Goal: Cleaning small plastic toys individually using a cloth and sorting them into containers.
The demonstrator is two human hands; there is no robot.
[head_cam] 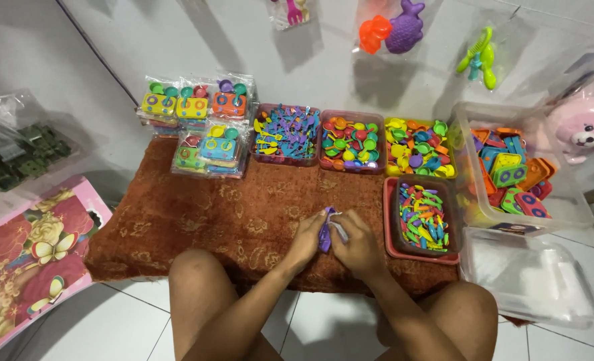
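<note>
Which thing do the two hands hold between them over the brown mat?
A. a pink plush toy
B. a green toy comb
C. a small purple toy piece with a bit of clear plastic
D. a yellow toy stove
C: the left hand and right hand meet around a small purple toy piece over the brown mat.

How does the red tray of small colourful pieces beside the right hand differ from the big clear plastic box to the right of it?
The red tray is opaque and low; the clear box is see-through and taller. The tray holds small thin pieces in mixed colours; the box holds larger, blocky toy stoves. The tray lies on the brown cloth close to the right hand; the box stands farther right. Both are open on top and hold plastic toys.
</note>
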